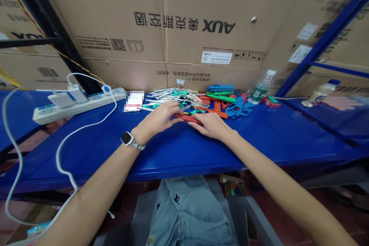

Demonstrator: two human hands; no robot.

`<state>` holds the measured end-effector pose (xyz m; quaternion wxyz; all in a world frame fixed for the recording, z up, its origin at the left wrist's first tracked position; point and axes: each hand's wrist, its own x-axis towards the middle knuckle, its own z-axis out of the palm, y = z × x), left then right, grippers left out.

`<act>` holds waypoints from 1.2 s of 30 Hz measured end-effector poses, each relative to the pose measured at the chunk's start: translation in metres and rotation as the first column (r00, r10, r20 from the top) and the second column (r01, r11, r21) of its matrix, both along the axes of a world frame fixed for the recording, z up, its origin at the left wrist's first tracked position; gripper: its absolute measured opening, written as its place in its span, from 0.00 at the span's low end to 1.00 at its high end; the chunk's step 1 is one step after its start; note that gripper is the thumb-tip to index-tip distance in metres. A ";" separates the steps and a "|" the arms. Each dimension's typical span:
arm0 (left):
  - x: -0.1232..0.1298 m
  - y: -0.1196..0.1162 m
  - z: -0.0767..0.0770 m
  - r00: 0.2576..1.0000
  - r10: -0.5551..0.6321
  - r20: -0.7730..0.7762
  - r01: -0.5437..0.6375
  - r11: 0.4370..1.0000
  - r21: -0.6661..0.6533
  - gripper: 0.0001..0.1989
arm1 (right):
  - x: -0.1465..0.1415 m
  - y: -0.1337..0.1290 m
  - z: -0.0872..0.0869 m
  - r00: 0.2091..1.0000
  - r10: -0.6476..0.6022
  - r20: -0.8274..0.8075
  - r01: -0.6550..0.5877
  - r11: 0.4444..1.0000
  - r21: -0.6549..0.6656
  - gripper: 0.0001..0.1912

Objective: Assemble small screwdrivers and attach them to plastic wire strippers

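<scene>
A long, thin red plastic piece [188, 118] lies crosswise between both hands, just above the blue table. My left hand [165, 117] is closed on its left end, with thumb and fingers pinching it. At the other end, my right hand [211, 123] grips it in the same way. Right behind the hands spreads a pile of slim silver rods [164, 93] with green parts among them. Orange plastic pieces [217, 109] lie just beyond my right hand. Blue plastic pieces [240, 107] are further right, and a green plastic piece [221, 96] rests near the back.
A white power strip [79, 105] with plugged-in chargers stands at the left, its white cable [86, 126] looping over the blue table [115, 153]. A plastic bottle [261, 88] and a red-green box [271, 102] are at the right. A large cardboard box [173, 46] walls off the back.
</scene>
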<state>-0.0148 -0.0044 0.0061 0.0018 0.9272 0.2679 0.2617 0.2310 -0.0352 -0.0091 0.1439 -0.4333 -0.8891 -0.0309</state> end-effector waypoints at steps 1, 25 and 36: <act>0.000 0.000 0.000 1.000 -0.003 -0.002 0.003 1.000 0.004 0.07 | 0.000 0.001 0.000 1.000 0.010 -0.012 -0.010 1.000 0.002 0.16; -0.010 0.006 -0.004 0.997 0.078 -0.001 -0.078 0.993 -0.090 0.11 | 0.000 0.001 -0.010 0.996 -0.020 -0.084 0.026 0.997 0.069 0.17; -0.012 0.010 -0.002 0.994 0.106 -0.010 -0.106 0.974 -0.200 0.13 | 0.004 -0.003 -0.004 0.998 -0.048 0.033 0.046 0.997 0.055 0.15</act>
